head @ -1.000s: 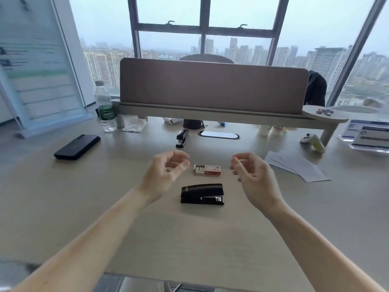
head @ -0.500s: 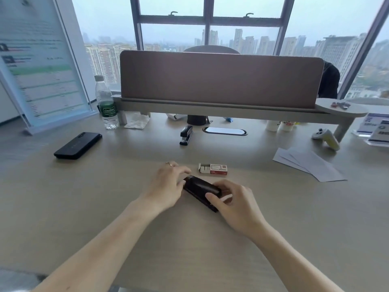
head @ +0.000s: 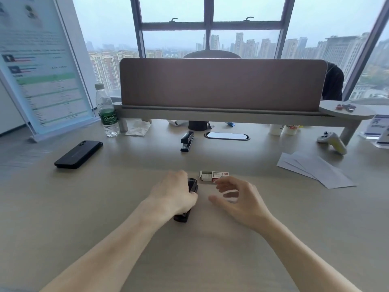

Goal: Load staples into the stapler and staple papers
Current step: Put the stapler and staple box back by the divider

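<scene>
A black stapler (head: 192, 185) lies on the desk pointing away from me, and my left hand (head: 173, 192) is closed over its middle, hiding most of it. Only its far tip and its near end (head: 181, 217) show. My right hand (head: 237, 197) hovers just to the right with fingers spread and nothing in it. A small white and red staple box (head: 213, 175), open at its left end, lies just beyond my right fingertips. Several white paper sheets (head: 315, 168) lie fanned out at the right.
A second black stapler (head: 187, 141) lies farther back near the cable slot. A black phone (head: 79, 154) is at the left, with a water bottle (head: 107, 113) and a standing sign (head: 40, 66) behind it. A game controller (head: 332, 141) sits under the shelf at the right.
The stapler has turned from lying crosswise to pointing away from me, now under my left hand alone. My right hand has let go and moved right, fingers spread.
</scene>
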